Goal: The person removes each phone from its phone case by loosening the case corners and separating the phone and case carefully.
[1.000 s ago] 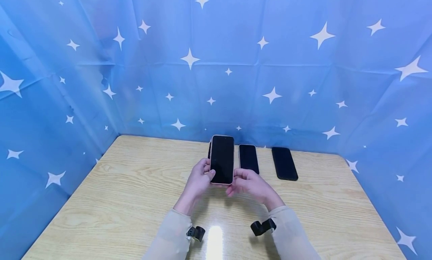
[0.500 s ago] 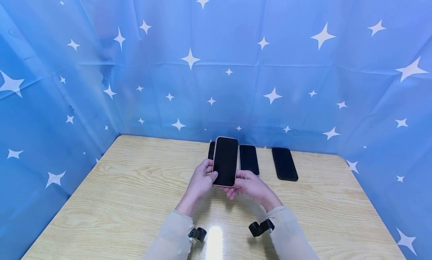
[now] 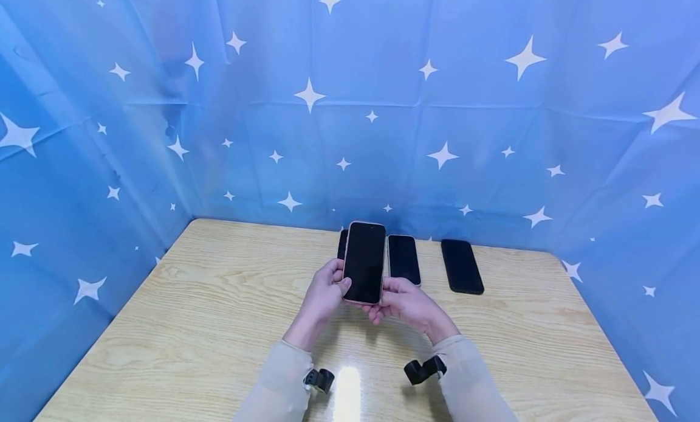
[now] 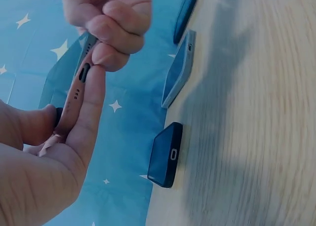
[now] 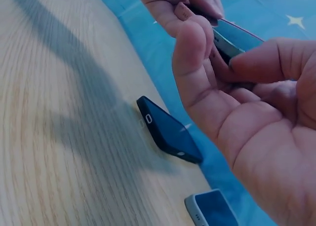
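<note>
Above your wood-grained desk (image 3: 219, 325), your left hand (image 3: 322, 293) clamps a phone (image 3: 364, 262) and your right hand (image 3: 409, 303) pinches its pink case (image 4: 73, 103). The phone tilts up, black-screened, with a bare metal edge (image 5: 228, 44) showing at one corner. Three more phones (image 3: 462, 266) lie along the desk's far side. A dark slot (image 4: 84, 72) marks the case's edge.

Pale wood-grain table (image 3: 208, 312) bears three phones lying apart near its far edge: left phone (image 3: 342, 244) black-cased, middle phone (image 3: 403, 259) light-rimmed, right phone (image 3: 462, 266) dark all over.
</note>
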`<state>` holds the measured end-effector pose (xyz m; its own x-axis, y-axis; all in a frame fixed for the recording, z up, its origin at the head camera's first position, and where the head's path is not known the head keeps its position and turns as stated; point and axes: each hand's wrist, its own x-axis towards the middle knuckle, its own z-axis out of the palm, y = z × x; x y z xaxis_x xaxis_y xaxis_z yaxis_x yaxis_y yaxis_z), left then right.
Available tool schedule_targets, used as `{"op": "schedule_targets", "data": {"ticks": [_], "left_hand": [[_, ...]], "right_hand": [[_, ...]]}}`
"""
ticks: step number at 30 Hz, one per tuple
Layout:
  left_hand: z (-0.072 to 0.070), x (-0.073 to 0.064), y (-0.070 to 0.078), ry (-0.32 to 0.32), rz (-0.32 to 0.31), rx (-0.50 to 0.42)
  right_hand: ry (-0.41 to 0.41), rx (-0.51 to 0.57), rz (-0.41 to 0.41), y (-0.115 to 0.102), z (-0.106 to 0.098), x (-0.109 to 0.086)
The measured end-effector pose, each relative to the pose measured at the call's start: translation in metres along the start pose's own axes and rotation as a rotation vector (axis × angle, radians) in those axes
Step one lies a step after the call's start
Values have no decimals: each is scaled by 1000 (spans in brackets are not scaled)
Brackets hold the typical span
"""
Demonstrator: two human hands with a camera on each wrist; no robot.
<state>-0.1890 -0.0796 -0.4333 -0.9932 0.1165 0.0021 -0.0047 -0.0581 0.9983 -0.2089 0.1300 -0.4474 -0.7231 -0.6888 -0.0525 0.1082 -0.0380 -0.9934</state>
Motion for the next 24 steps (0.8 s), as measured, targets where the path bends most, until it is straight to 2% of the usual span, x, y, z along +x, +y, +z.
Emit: {"op": "schedule_targets", "data": {"ticks": [2,7,14,18,24], "left_hand": [[-2,0,-1,-20,-2,-47],[-6,2,-6,-57,-62,-182],[-8,4,-10,-68,-99,-239],[-8,4,-10,-41,-105,-253],[-11,3,-11,-7,-108,-256]], "right_hand": [[-20,10,-14,0,0,0],[-67,43,-24,-1,-2,-1],[-112,77,-56,0,-4,-2],[-74,43,-51,-2,-1,-1],[53,-111,-29,-4,5,-2]]}}
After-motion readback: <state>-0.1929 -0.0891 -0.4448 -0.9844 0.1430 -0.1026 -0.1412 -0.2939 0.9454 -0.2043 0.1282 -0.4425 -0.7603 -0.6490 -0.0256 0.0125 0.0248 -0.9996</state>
